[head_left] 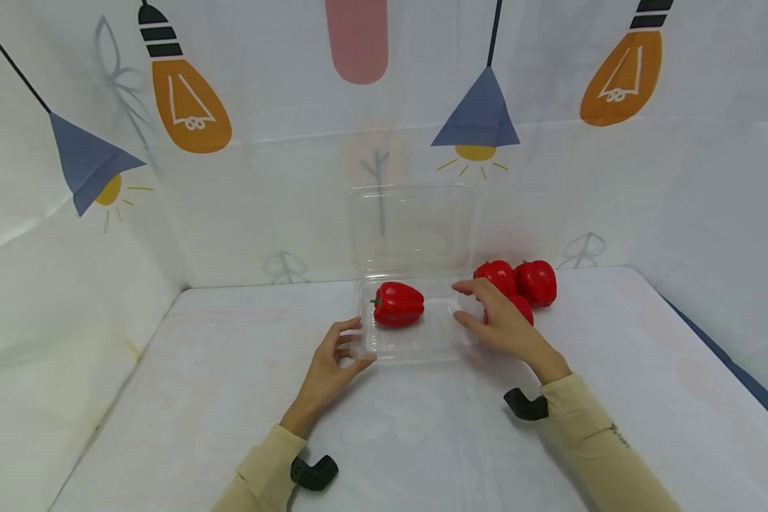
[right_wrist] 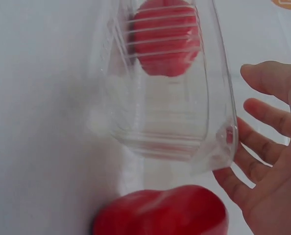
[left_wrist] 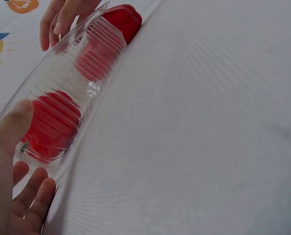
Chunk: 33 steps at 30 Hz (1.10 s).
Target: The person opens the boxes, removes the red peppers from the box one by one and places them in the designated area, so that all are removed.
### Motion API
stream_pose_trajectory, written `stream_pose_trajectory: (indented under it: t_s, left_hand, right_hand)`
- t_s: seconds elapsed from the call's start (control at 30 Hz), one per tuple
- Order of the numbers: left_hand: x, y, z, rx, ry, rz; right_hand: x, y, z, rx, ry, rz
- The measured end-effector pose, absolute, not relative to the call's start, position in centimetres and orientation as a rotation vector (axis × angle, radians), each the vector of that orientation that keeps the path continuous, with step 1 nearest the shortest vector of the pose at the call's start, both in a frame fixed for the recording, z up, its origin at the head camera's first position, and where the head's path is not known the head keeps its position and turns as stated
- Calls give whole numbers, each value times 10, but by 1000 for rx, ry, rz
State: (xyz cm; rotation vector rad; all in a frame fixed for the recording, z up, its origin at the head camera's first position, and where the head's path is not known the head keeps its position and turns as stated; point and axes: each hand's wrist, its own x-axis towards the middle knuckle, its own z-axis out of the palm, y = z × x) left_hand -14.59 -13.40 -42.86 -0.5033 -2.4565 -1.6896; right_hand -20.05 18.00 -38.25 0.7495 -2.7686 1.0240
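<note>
A clear plastic clamshell box (head_left: 416,345) lies on the table with its lid (head_left: 412,227) raised at the back. Inside its left half rests a red bell pepper (head_left: 399,304) on its side, green stem to the left. My left hand (head_left: 333,363) touches the box at its front left corner, thumb in front, with loosely bent fingers along the left side. Beside the right rim hovers my right hand (head_left: 502,320), thumb and index finger spread and nothing between them. In the right wrist view some fingers (right_wrist: 255,139) sit close against the box corner; contact is unclear.
Three more red bell peppers stand right of the box: one at the back (head_left: 496,276), one at the far right (head_left: 536,283), and one (head_left: 520,307) partly hidden by my right hand. A patterned white cloth wall (head_left: 281,199) rises behind the table (head_left: 243,341).
</note>
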Motion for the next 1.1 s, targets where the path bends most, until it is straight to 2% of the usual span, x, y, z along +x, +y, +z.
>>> stream_pose_trajectory:
  t_s: [0.7,1.1]
  left_hand:
    - [-146,-136,-426,-511,-2446,-1698]
    - [-149,-134,-429,-535,-2436,-1701]
  right_hand:
    - [-202,145,-394,843,-2807,1074]
    - [-203,132,-395,804,-2859,1000]
